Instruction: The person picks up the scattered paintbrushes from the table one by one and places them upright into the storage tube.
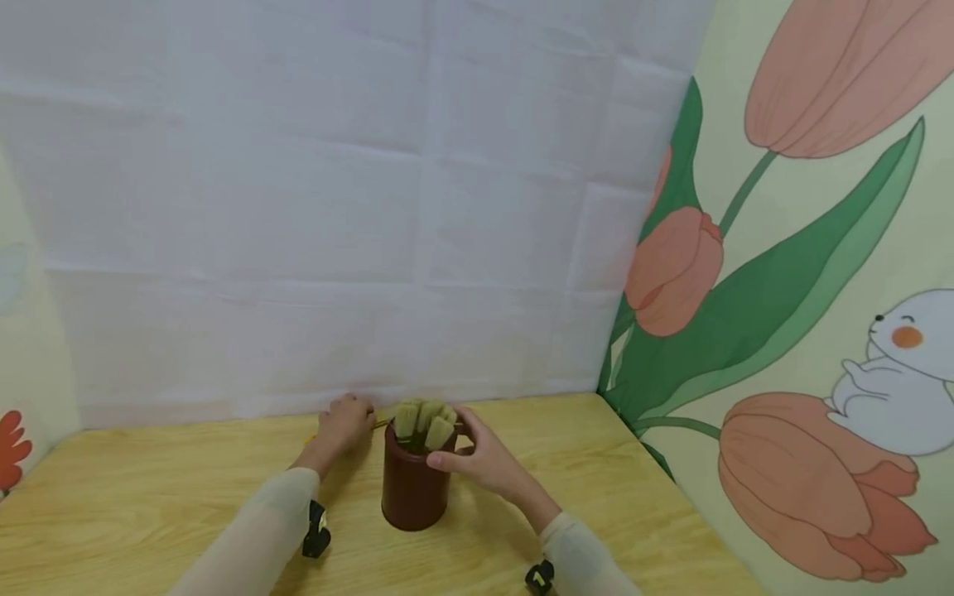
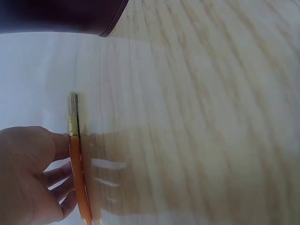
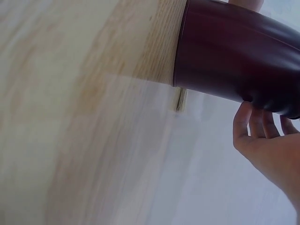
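In the head view a dark red cylindrical brush holder [image 1: 414, 492] stands upright on the table, with several pale-bristled paintbrushes [image 1: 425, 420] in it, bristles up. My right hand [image 1: 488, 457] grips it by the rim, thumb on the near side and fingers round the right. The right wrist view shows those fingertips curled against the holder's wall [image 3: 234, 51]. Further left, by the white backdrop, my left hand [image 1: 346, 424] holds a loose paintbrush. In the left wrist view this paintbrush [image 2: 78, 173] has an orange handle and gold ferrule, and lies along the tabletop at my fingertips.
The wood-grain table [image 1: 149, 513] meets a creased white sheet [image 1: 298, 207] right behind my left hand. A wall printed with tulips [image 1: 674, 269] and a white rabbit rises along the right side. Black wrist cameras [image 1: 316, 530] sit at both cuffs.
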Demonstrator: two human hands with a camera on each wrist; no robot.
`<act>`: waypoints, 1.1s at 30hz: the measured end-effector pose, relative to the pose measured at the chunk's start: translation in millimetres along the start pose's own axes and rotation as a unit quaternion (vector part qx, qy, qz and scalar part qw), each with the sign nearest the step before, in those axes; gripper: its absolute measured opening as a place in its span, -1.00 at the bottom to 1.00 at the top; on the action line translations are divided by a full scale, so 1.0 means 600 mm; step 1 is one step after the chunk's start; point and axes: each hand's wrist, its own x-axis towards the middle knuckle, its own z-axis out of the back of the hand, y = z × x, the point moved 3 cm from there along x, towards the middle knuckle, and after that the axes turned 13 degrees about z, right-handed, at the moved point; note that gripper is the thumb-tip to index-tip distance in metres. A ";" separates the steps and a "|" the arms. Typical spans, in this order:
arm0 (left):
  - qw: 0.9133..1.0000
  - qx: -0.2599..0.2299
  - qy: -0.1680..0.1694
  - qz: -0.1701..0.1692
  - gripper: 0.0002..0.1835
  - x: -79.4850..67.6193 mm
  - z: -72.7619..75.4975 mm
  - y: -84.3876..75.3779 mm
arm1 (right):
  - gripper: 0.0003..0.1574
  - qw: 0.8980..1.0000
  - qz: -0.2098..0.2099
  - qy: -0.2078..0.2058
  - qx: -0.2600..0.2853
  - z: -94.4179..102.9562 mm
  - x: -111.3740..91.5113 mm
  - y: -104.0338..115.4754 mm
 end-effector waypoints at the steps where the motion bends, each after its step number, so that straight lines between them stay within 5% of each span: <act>1: 1.000 -0.001 0.001 -0.001 -0.71 0.001 0.002 0.000 | -0.05 1.000 0.000 0.000 -0.001 0.000 0.002 0.000; 21: 0.998 -0.060 -0.002 0.036 -0.97 -0.016 0.057 0.004 | -0.09 1.000 -0.001 -0.005 -0.004 -0.003 0.002 -0.002; 33: 0.986 -0.165 -0.031 0.011 -0.81 -0.031 0.112 -0.030 | -0.06 1.000 -0.008 -0.005 0.002 -0.001 -0.003 -0.003</act>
